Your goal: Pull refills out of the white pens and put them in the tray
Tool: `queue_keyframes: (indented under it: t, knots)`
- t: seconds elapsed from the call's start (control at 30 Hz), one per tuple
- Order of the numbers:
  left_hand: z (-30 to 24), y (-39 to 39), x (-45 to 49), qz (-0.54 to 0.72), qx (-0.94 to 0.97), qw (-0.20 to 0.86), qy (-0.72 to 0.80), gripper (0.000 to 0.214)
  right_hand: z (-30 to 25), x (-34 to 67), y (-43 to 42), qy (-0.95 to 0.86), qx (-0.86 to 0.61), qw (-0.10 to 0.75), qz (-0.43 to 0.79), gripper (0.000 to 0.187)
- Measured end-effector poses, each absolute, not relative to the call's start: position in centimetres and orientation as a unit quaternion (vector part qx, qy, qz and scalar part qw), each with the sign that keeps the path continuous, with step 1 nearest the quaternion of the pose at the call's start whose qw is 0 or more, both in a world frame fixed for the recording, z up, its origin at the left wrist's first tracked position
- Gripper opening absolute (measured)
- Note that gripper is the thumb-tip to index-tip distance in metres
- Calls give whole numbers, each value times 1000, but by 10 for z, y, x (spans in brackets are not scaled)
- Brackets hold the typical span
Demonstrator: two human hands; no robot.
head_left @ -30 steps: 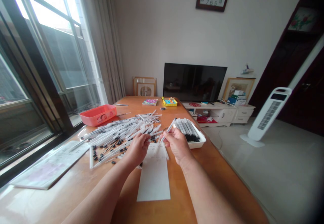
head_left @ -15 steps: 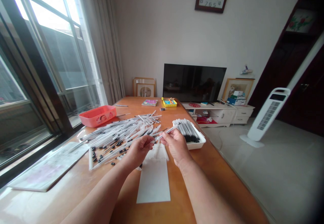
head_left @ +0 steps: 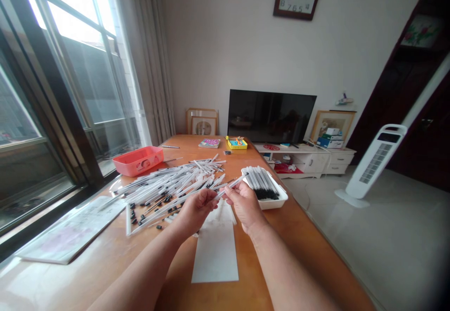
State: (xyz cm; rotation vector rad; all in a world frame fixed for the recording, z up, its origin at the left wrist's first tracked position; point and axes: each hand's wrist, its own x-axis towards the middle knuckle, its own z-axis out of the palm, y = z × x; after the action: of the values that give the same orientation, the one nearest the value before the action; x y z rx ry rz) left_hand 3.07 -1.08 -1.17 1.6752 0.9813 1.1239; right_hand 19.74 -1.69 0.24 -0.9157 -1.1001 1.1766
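Both my hands are raised a little above the wooden table (head_left: 274,240), fingertips meeting. My right hand (head_left: 242,204) pinches a clear pen barrel (head_left: 236,182) that points up and to the right. My left hand (head_left: 197,206) is closed at the barrel's lower end; what its fingers pinch is too small to name. A large heap of clear pen barrels (head_left: 172,182) with small black caps (head_left: 136,211) lies to the left. A white tray (head_left: 271,202) holding several pens in a row sits just right of my right hand. White paper (head_left: 215,250) lies under my hands.
A pink basket (head_left: 138,160) stands at the far left by the window. A printed sheet (head_left: 70,231) lies at the near left edge. A book (head_left: 208,142) and a yellow box (head_left: 236,142) sit at the far end. Beyond the table are a TV (head_left: 270,116) and a white tower fan (head_left: 372,163).
My right hand has tilted the pen barrel from steep to flatter and brought its lower end against my left hand's fingertips. Both hands rose slightly.
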Motion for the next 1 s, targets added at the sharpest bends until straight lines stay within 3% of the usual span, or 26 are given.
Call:
queue_keyframes:
  t: [0.17,0.6,1.0]
  knots:
    - [-15,-10,29,430,657,440,435,34,2,197,-18,-492,-400,590,500,30]
    - [-4,-16,26,418,723,329,440,27,6,195,-19,-513,-371,592,499,32]
    - [-5,-20,26,429,723,315,440,25,8,192,-20,-527,-374,587,488,31]
